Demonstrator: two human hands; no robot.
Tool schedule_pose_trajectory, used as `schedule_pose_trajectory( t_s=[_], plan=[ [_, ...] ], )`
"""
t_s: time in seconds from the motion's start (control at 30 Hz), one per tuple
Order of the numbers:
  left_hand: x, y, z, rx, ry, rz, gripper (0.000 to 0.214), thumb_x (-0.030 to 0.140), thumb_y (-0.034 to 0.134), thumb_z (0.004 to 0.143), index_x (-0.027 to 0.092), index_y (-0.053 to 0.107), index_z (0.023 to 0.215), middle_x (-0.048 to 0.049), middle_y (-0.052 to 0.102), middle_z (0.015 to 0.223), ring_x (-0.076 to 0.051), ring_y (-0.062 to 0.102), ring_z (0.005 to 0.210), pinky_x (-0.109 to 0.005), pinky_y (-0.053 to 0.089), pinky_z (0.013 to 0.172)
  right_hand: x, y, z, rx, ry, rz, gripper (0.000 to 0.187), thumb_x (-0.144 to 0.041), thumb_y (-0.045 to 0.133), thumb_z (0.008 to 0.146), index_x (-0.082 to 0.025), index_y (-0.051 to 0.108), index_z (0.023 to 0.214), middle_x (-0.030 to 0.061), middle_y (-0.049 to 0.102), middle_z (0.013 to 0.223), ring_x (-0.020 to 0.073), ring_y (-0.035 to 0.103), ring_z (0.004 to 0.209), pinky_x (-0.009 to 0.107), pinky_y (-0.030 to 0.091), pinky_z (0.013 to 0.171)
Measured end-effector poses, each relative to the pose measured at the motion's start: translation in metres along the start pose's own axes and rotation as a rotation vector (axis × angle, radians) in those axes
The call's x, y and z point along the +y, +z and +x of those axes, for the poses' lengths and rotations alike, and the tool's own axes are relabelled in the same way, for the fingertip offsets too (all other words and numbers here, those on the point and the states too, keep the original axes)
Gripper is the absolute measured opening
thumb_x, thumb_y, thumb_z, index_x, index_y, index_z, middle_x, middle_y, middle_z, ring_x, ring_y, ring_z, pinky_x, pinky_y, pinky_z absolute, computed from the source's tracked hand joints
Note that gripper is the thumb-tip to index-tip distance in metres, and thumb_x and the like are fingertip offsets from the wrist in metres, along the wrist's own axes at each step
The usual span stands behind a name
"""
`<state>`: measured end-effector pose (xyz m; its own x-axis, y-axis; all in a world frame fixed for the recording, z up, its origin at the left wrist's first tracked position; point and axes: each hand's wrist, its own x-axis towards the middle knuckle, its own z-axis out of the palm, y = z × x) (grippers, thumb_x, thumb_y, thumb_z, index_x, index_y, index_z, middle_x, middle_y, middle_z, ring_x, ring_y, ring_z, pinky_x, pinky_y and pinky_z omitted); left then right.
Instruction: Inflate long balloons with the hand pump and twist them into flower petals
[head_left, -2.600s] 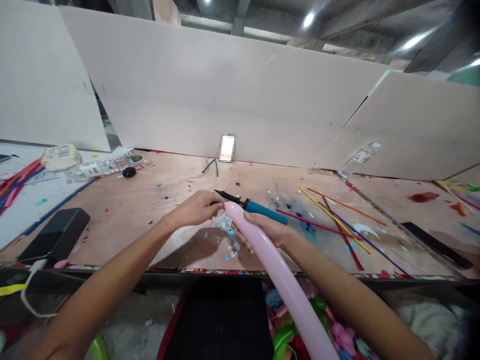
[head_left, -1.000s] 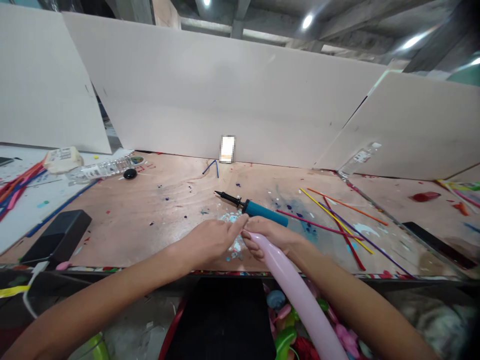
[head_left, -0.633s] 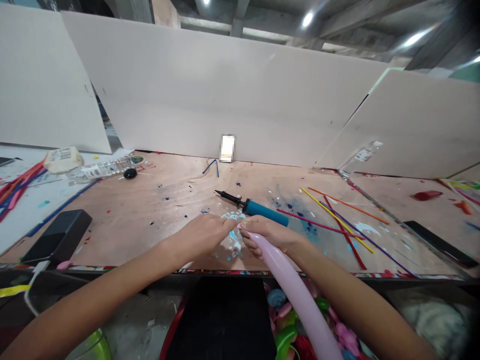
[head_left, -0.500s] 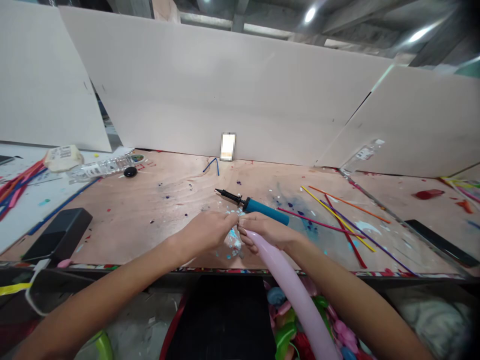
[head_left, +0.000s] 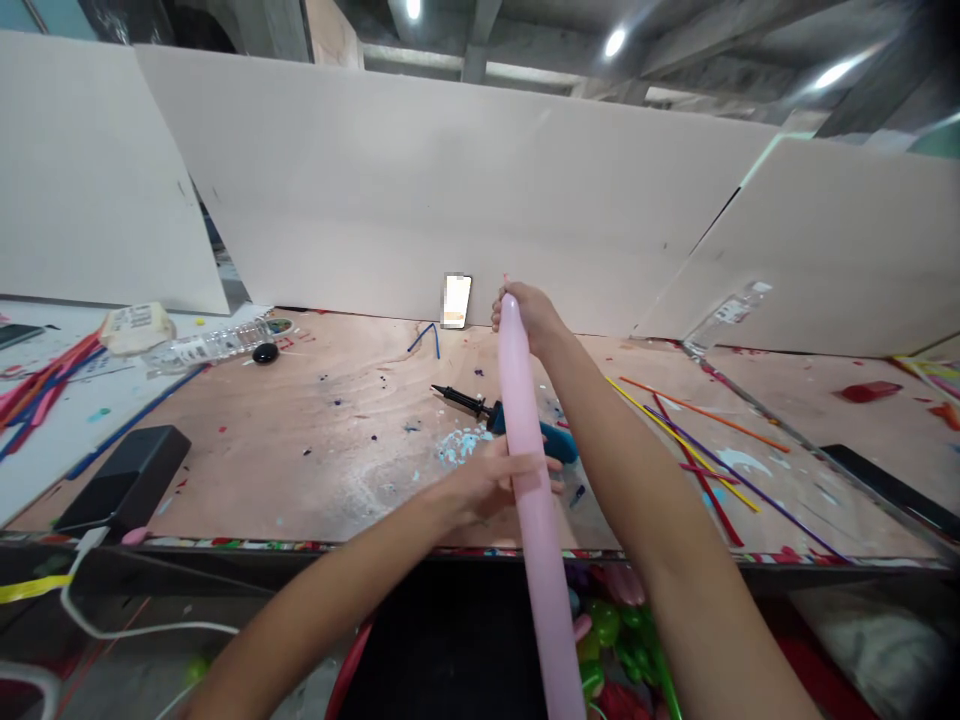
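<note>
A long pale pink inflated balloon [head_left: 525, 440] stretches from the bottom of the view up over the wooden table [head_left: 315, 440]. My right hand [head_left: 525, 312] is raised far forward, closed around the balloon's knotted top end. My left hand [head_left: 495, 482] reaches in from the left and wraps its fingers around the balloon's middle. Behind the balloon on the table lies a hand pump [head_left: 480, 408] with a black nozzle and a teal barrel, with neither hand touching it.
Thin uninflated balloons [head_left: 697, 440] in several colours lie to the right. A black box [head_left: 124, 480], a plastic bottle [head_left: 214, 342] and a small phone [head_left: 456, 300] against the white boards sit further off. Inflated balloons [head_left: 622, 640] fill a bin below the table edge.
Both hands were together pinching the balloon's end near the table edge. Now my right hand has carried that end up and forward, and my left hand has slid down to the balloon's middle.
</note>
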<state>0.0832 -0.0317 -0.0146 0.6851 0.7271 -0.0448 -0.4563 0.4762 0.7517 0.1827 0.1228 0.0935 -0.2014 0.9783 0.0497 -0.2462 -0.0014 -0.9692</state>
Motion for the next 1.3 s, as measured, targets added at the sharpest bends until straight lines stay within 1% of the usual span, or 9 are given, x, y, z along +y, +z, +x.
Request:
schedule_pose_trajectory(
  t_s=[0.1,0.3,0.4,0.63,0.77,0.97,1.1,1.2,1.3],
  plan=[
    [-0.023,0.016,0.014,0.089,0.078,-0.082,0.044,0.038,0.079,0.062,0.016,0.048,0.085,0.0037,0.052,0.063,-0.011,0.055,0.05,-0.028,0.05,0.055,0.005,-0.005,0.022,0.081,-0.007,0.05,0.021,-0.029,0.05,0.083,-0.021,0.042,0.066,-0.0033,0.043,0.05,0.0095,0.038,0.045,0.023,0.037,0.047],
    [-0.036,0.012,0.025,0.161,0.045,-0.231,0.046,0.054,0.068,0.07,0.019,0.038,0.074,0.0114,0.03,0.047,-0.003,0.025,0.033,-0.014,0.021,0.033,0.038,-0.011,0.023,0.045,0.109,0.078,0.018,-0.025,0.048,0.08,-0.02,0.042,0.065,-0.0024,0.043,0.05,0.0098,0.04,0.046,0.023,0.037,0.046],
    [-0.035,0.003,0.025,0.204,0.077,-0.205,0.053,0.06,0.063,0.072,0.019,0.03,0.064,0.0117,0.021,0.044,-0.002,0.015,0.032,-0.014,0.011,0.031,0.049,-0.011,0.024,0.012,0.153,0.099,0.017,-0.025,0.048,0.079,-0.02,0.041,0.065,-0.0031,0.042,0.049,0.0098,0.039,0.045,0.022,0.037,0.045],
    [-0.019,-0.02,0.025,0.22,0.116,-0.101,0.046,0.055,0.061,0.076,0.02,0.034,0.069,0.0118,0.019,0.046,-0.003,0.014,0.034,-0.014,0.011,0.033,0.061,-0.007,0.026,-0.063,0.199,0.166,0.013,-0.014,0.047,0.073,-0.019,0.042,0.063,-0.0026,0.045,0.051,0.0086,0.04,0.045,0.021,0.036,0.045],
    [-0.004,-0.034,0.024,0.298,0.154,-0.012,0.04,0.055,0.054,0.08,0.021,0.035,0.073,0.0119,0.016,0.048,-0.003,0.012,0.035,-0.014,0.011,0.034,0.069,0.002,0.006,-0.086,0.219,0.219,0.014,-0.014,0.05,0.075,-0.019,0.044,0.064,-0.0034,0.045,0.052,0.0084,0.041,0.046,0.021,0.038,0.047],
    [0.032,-0.066,0.008,0.348,0.157,0.491,0.032,0.052,0.045,0.086,0.02,0.04,0.08,0.0097,0.028,0.054,-0.004,0.019,0.036,-0.016,0.017,0.035,0.094,-0.001,-0.041,-0.055,0.196,0.331,0.01,-0.028,0.053,0.082,-0.018,0.054,0.079,0.0023,0.061,0.071,0.0133,0.06,0.07,0.027,0.05,0.07],
    [0.056,-0.076,0.002,0.386,0.179,0.873,0.031,0.047,0.045,0.087,0.017,0.049,0.081,0.0063,0.038,0.055,-0.007,0.033,0.042,-0.019,0.025,0.041,0.103,-0.005,-0.056,-0.034,0.186,0.42,0.013,-0.03,0.049,0.087,-0.018,0.055,0.083,0.0043,0.065,0.079,0.0147,0.062,0.078,0.029,0.051,0.077],
    [0.067,-0.071,0.002,0.345,0.242,1.236,0.037,0.043,0.037,0.091,0.015,0.057,0.078,0.0006,0.05,0.064,-0.011,0.046,0.058,-0.022,0.035,0.055,0.1,0.0,-0.058,0.002,0.153,0.544,0.014,-0.027,0.046,0.089,-0.02,0.052,0.078,-0.0021,0.056,0.064,0.0106,0.056,0.06,0.027,0.051,0.071],
    [0.075,-0.072,-0.004,0.272,0.295,1.509,0.04,0.041,0.031,0.093,0.016,0.061,0.081,-0.0024,0.058,0.072,-0.015,0.051,0.069,-0.025,0.037,0.064,0.09,-0.005,-0.056,0.047,0.125,0.572,0.023,-0.02,0.043,0.088,-0.02,0.043,0.065,-0.008,0.033,0.046,0.0079,0.034,0.039,0.022,0.045,0.053]
  ],
)
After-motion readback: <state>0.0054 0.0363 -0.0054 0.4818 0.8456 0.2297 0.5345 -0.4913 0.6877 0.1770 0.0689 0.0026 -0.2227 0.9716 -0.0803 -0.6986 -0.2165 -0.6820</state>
